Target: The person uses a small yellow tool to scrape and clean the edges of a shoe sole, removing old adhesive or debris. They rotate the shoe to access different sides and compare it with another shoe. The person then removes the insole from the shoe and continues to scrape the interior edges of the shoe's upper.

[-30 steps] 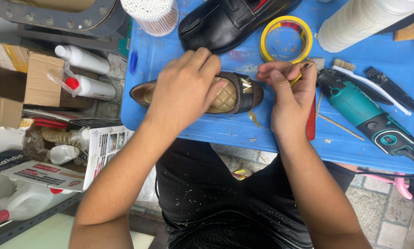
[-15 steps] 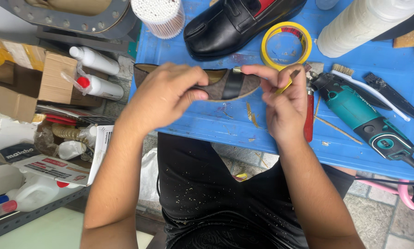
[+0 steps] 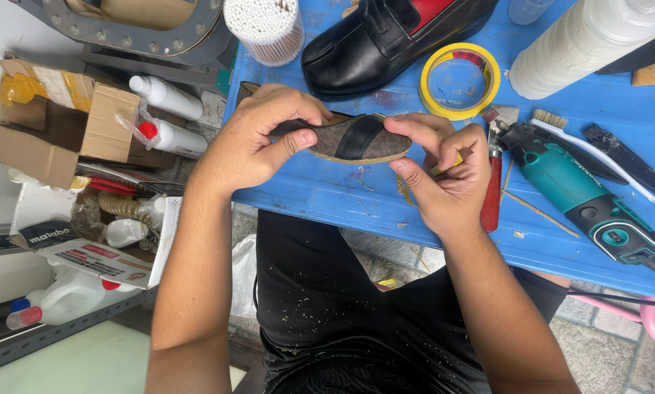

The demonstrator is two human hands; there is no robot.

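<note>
I hold a small brown flat shoe (image 3: 356, 138) with a black band across it, turned on its side above the blue table (image 3: 320, 193). My left hand (image 3: 258, 138) grips its heel end, thumb pressed on the side. My right hand (image 3: 437, 171) pinches the toe end between thumb and forefinger and also keeps a small yellow-handled tool in its fingers. The shoe's pale sole edge faces down toward me.
On the table lie a black leather shoe (image 3: 386, 40), a yellow tape roll (image 3: 460, 80), a teal power grinder (image 3: 583, 197), a white brush (image 3: 590, 149), a red-handled tool (image 3: 490, 193) and a cup of cotton swabs (image 3: 263, 28). Bottles and cardboard boxes (image 3: 57, 124) crowd the left floor.
The shoe has gone from lying sole-down under my left palm to being lifted and turned on its side. Both hands shifted to grip its two ends.
</note>
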